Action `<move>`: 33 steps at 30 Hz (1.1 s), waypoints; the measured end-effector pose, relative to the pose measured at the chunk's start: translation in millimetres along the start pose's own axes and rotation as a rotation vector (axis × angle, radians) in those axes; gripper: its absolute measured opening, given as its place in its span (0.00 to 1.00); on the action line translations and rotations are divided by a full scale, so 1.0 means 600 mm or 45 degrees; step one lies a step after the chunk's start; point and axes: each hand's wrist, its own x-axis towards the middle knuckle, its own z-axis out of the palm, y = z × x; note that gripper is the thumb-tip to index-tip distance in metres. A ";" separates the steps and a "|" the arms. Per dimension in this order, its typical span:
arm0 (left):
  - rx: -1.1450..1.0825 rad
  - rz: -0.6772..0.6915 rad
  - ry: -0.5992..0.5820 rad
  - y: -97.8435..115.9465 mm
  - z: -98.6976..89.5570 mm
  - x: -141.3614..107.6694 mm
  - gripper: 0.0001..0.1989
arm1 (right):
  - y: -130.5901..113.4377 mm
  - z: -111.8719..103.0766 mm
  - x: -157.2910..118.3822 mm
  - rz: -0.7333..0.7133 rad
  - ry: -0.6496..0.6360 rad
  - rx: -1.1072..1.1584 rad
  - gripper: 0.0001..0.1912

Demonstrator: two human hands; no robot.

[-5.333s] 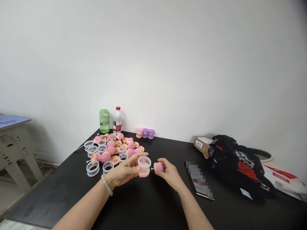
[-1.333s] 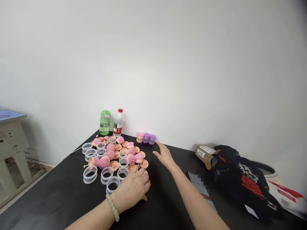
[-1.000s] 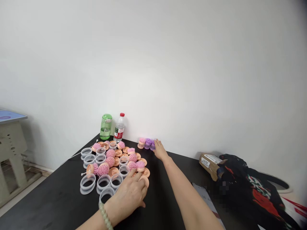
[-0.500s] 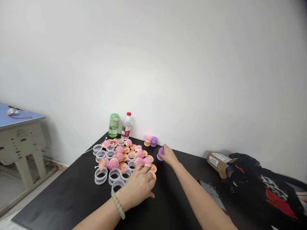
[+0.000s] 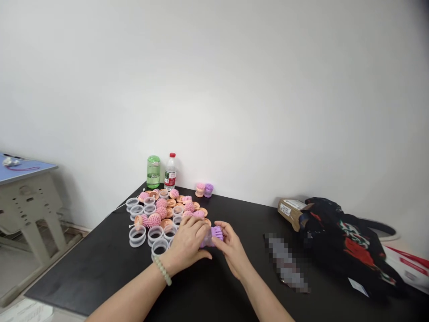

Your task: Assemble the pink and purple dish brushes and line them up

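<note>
Two hands work close together over one purple bristled brush head (image 5: 217,232), which sits against a clear plastic ring (image 5: 206,240) just right of a crowded heap; the left hand (image 5: 187,243) (the one with the pale bead bracelet (image 5: 162,271)) has its fingers wrapped over the ring end, and the right hand (image 5: 233,250) pinches the bristled end from the other side, so both are closed on the piece, not apart. The heap holds pink spiky brush heads (image 5: 161,211), orange round bases (image 5: 166,222) and more clear rings (image 5: 137,236); the left wrist passes just beside the nearest rings, so a careless drag could knock them across the surface (image 5: 100,281). Soft bristles and a slick ring could also slip from the fingers, and a dropped piece might roll; the front edge of the surface looks well away, though, with open black room below and right of the hands. Farther back, a pink brush (image 5: 200,189) and a purple brush (image 5: 208,190) stand near the wall, beside a green bottle (image 5: 153,172); to the right, a pixelated phone (image 5: 286,261) lies between the hands and a black bag (image 5: 338,237).
</note>
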 end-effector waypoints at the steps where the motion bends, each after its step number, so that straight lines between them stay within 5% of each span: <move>1: 0.010 0.005 0.021 0.001 0.002 -0.001 0.32 | -0.005 0.003 -0.005 0.002 -0.024 0.071 0.26; 7: 0.052 0.120 0.141 0.008 0.001 -0.003 0.13 | -0.016 -0.005 -0.008 0.007 -0.115 0.050 0.22; 21: -0.294 -0.097 0.200 0.006 0.009 -0.010 0.25 | -0.039 -0.030 -0.009 -0.037 -0.052 -0.189 0.19; 28: -0.378 -0.221 0.164 0.005 0.001 -0.004 0.22 | -0.036 -0.045 -0.011 -0.351 -0.132 -0.396 0.25; 31: -0.350 -0.190 0.198 0.007 0.001 -0.003 0.22 | -0.030 -0.048 -0.010 -0.247 -0.142 -0.374 0.39; 33: -0.301 -0.124 0.243 0.008 0.004 -0.004 0.22 | -0.027 -0.048 -0.008 -0.113 -0.142 -0.331 0.32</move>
